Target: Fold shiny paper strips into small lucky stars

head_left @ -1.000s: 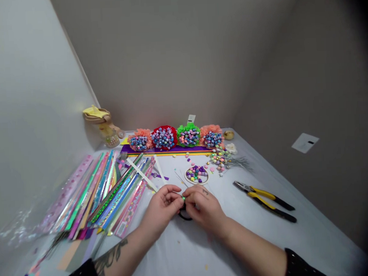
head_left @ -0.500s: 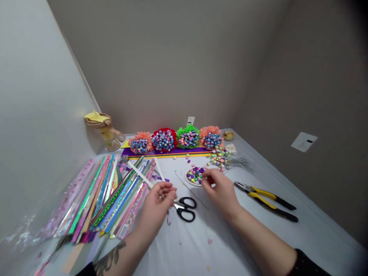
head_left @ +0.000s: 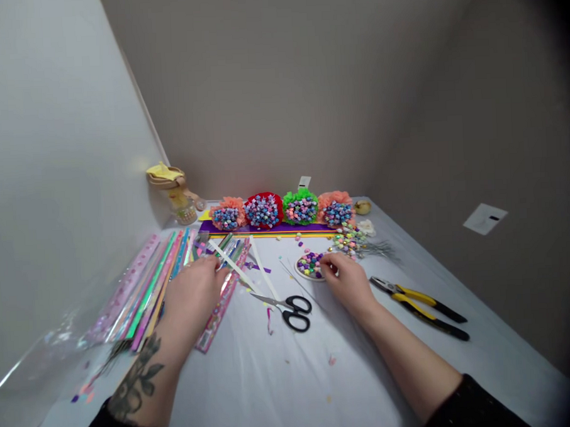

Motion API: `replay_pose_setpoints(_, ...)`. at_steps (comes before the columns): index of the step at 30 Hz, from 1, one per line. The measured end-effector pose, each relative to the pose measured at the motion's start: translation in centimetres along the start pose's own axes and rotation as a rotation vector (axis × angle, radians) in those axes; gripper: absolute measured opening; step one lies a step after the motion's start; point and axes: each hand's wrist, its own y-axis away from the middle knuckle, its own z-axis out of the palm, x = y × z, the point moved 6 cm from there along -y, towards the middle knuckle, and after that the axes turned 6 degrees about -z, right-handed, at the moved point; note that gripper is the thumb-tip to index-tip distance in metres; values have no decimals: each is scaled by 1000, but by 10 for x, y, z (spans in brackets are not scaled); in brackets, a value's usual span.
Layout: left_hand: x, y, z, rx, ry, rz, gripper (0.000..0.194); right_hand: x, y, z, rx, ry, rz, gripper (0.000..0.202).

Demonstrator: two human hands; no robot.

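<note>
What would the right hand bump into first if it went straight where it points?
Probably the small dish of colourful stars: the right hand looks right at its edge, though depth is unclear.

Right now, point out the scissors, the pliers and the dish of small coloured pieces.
Scissors [head_left: 284,304], head view: where blades meet handles.
Pliers [head_left: 413,307], head view: yellow part of the nearer handle.
Dish [head_left: 302,276], head view: its near rim.

The left hand [head_left: 194,292] hides part of the paper strips [head_left: 218,311]; the right hand [head_left: 348,283] covers the dish's [head_left: 299,273] right edge. Whether either holds anything cannot be told. Both sleeves [head_left: 473,407] run off the bottom.
</note>
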Motion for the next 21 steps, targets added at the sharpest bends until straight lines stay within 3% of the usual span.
replay_pose_setpoints(3,1,0,20,-121,-206,32,20,-33,8,13,-184,-140,-185,16)
replay_pose_setpoints(6,27,10,37,-109,-230,244,20,-62,21,30,-403,-199,-346,13)
replay_pose_setpoints(9,49,23,52,-109,-280,448,23,-71,27,36,-462,-184,-347,12)
replay_pose_setpoints(12,51,25,61,-89,-313,466,21,-69,29,37,-485,-152,-288,25)
replay_pose_setpoints(17,44,15,62,-69,-296,443,15,-66,30,38,-505,-135,-251,28)
replay_pose_setpoints(21,38,10,36,168,-62,441,12,-63,30,39,-497,-131,-218,25)
